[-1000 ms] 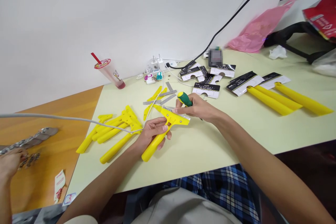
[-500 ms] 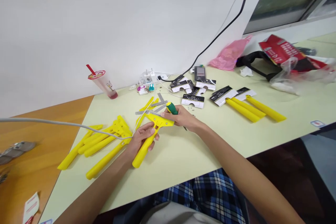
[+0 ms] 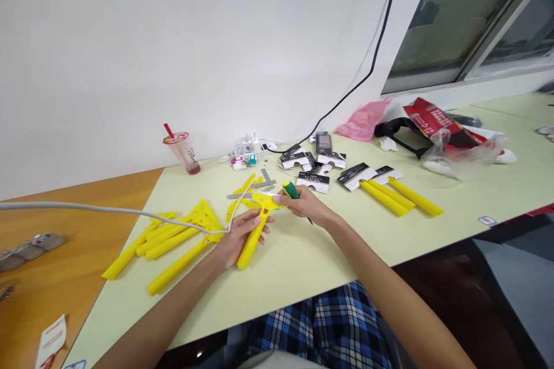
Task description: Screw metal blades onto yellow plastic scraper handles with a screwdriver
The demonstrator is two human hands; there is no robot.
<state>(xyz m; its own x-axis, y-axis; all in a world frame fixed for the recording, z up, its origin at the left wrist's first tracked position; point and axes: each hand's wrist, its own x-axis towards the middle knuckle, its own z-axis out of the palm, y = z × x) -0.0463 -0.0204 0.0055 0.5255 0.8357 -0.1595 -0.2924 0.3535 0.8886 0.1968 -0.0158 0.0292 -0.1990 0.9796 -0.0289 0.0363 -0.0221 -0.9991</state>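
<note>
A yellow scraper point(image 3: 251, 248) slants upward over the table, its handle wrapped by the fingers of my left hand point(image 3: 239, 235). Along the top of its wide head runs a thin, pale strip. My right hand point(image 3: 309, 206) has a green and yellow screwdriver point(image 3: 291, 189) tucked in it, shaft pointing down. The thumb and finger of that hand also touch the right end of the scraper head. Behind the scraper lie flat grey metal blades point(image 3: 239, 196) and small yellow head pieces point(image 3: 244, 184). Several yellow scraper handles point(image 3: 173, 242) are heaped at the left.
Carded yellow scrapers point(image 3: 392, 200) lie to the right. Loose black and white cards point(image 3: 312, 183) sit behind my right hand. A cup with a straw point(image 3: 186, 157) stands by the wall, near a power strip point(image 3: 247, 145). A grey cable point(image 3: 130, 211) crosses over the left forearm.
The scraper head has tilted, so its face looks narrower and its top edge shows. My right fingers have closed on the head's right end. The whole view has shifted slightly.
</note>
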